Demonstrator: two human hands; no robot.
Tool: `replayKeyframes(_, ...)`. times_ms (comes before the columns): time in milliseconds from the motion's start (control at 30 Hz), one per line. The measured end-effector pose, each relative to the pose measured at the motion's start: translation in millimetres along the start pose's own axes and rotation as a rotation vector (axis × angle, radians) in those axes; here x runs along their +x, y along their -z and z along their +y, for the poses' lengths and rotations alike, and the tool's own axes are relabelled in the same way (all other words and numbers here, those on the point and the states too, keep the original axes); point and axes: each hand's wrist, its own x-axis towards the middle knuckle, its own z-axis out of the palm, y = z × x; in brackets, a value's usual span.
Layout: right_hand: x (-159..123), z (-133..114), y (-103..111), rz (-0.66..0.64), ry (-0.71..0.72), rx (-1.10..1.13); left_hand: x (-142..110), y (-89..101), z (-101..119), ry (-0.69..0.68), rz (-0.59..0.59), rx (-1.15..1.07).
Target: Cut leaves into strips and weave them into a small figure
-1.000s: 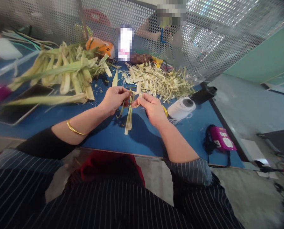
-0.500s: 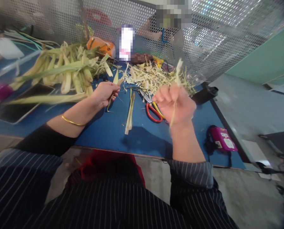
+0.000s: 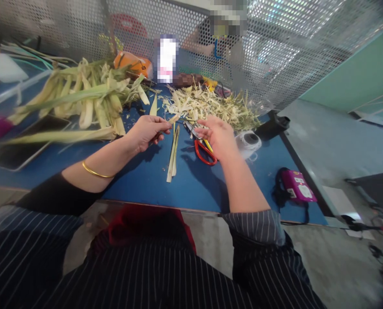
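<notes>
My left hand point(image 3: 150, 132) is closed in a pinch, thumb against fingers, on a narrow strip of corn husk point(image 3: 174, 119) whose pale tip points right. My right hand point(image 3: 220, 136) hovers over a pair of scissors point(image 3: 205, 152) with red and yellow handles. Its fingers reach leftward and look slightly apart and a little blurred, with nothing clear between them. On the blue table between my hands lie long flat husk strips point(image 3: 172, 159). Beyond them spreads a heap of shredded husk point(image 3: 207, 103).
Whole corn husks point(image 3: 88, 94) are piled at the left, partly over a dark tablet point(image 3: 27, 146). A white spool of thread point(image 3: 249, 143) and a black cylinder point(image 3: 273, 128) stand to the right. A purple box point(image 3: 299, 185) sits near the right edge. A mesh partition point(image 3: 191, 47) borders the back.
My right hand has swung left and lowered toward the scissors; the husk strip it held no longer shows. The white spool is uncovered. My left hand has shifted slightly right.
</notes>
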Motion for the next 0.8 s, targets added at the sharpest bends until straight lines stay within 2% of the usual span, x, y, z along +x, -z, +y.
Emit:
replayKeyframes(67,-12,3,-15,-0.174,0.001,-0.155,-4,-3.6,-1,-0.038,-0.024,0.079)
replayKeyframes(133,-20,7,-27,-0.224,0.070,-0.211,-7,-7.1,-2,-0.072,-0.084,0.154)
replayKeyframes(200,-23,12,-34,-0.134,0.082,-0.186,-9,-10.1,-3,-0.102,-0.174,0.189)
replayKeyframes(267,-23,15,-37,0.001,0.024,-0.113,-9,-12.2,-2,-0.134,-0.252,0.194)
replayKeyframes(367,-22,16,-38,0.123,-0.028,-0.023,-6,-12.6,-1,-0.168,-0.289,0.216)
replayKeyframes(433,-22,13,-37,0.125,0.001,-0.011,-4,-11.1,-1,-0.204,-0.265,0.258)
replayKeyframes(533,-24,10,-36,0.056,0.002,0.000,-4,-8.5,-2,-0.317,-0.194,0.408)
replayKeyframes(700,-22,11,-36,0.131,-0.058,0.022,-19,-12.0,1,-0.680,-0.040,0.930)
replayKeyframes(733,-22,11,-36,0.134,-0.052,0.022,-21,-12.5,2,-0.720,-0.012,1.010)
replayKeyframes(800,-22,11,-34,0.121,-0.027,0.020,-22,-10.6,4,-0.706,0.004,1.043)
